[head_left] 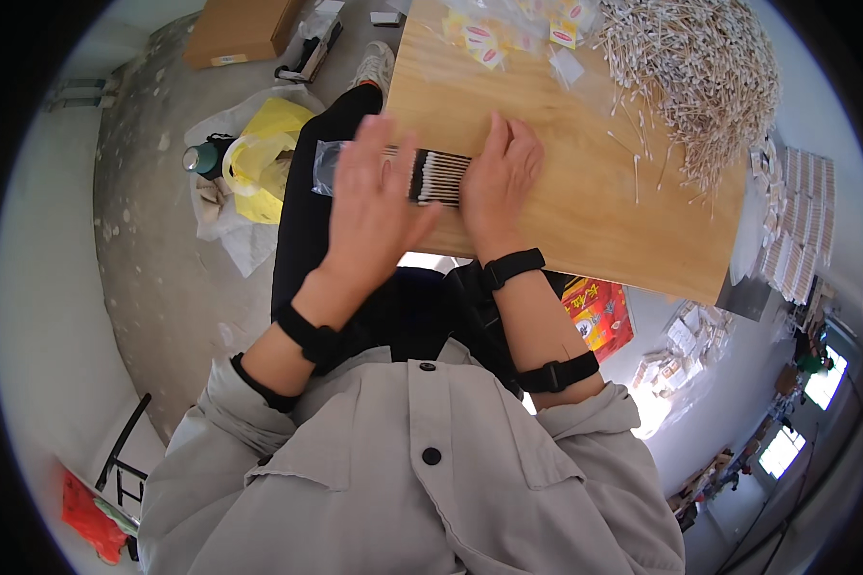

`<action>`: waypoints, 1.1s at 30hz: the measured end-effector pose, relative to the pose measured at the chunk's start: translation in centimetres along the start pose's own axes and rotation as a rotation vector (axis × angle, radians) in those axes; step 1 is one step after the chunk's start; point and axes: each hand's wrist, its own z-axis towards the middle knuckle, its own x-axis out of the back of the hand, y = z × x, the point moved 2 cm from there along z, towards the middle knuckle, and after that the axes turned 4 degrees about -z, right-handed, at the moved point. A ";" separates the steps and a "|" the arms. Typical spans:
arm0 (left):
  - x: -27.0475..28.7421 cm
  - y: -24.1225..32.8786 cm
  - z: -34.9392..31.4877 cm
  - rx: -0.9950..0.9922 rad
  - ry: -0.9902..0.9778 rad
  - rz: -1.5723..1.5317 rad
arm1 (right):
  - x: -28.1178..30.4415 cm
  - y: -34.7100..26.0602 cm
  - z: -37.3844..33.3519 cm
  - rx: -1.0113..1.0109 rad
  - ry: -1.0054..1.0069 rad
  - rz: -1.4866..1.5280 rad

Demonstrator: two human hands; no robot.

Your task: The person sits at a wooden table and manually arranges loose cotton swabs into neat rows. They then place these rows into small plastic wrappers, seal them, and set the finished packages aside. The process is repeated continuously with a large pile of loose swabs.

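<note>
Cotton swabs with wooden sticks (441,178) lie in a neat row on the pale plywood board (566,211), sticks running left to right. Left hand (374,206) and right hand (499,182) press flat against either end, fingers spread, gripping nothing.

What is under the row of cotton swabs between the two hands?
The cotton swabs lie on the wooden board. A clear plastic bag shows beside the left hand, which covers where they meet.

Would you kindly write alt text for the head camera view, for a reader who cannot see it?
Seen from above, a person's left hand and right hand press on either side of a neat row of cotton swabs on a wooden board. A loose heap of swabs lies at the board's far right corner.
</note>
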 end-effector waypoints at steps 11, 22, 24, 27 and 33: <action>-2.5 -10.1 -2.8 0.840 0.272 -0.830 | -0.2 -0.6 0.4 0.035 0.012 -0.014; -0.5 -2.4 0.1 0.039 -0.002 -0.031 | -0.1 -0.2 0.4 0.033 -0.002 -0.038; -0.9 -2.4 0.4 0.067 0.011 -0.035 | 0.0 -0.4 0.4 0.048 0.004 -0.033; -1.1 -2.6 0.2 0.090 0.019 -0.012 | -0.1 -0.2 0.3 0.043 0.012 -0.007; 0.3 -3.5 -0.2 0.173 0.138 -0.008 | -0.1 -0.3 0.2 0.021 -0.007 -0.034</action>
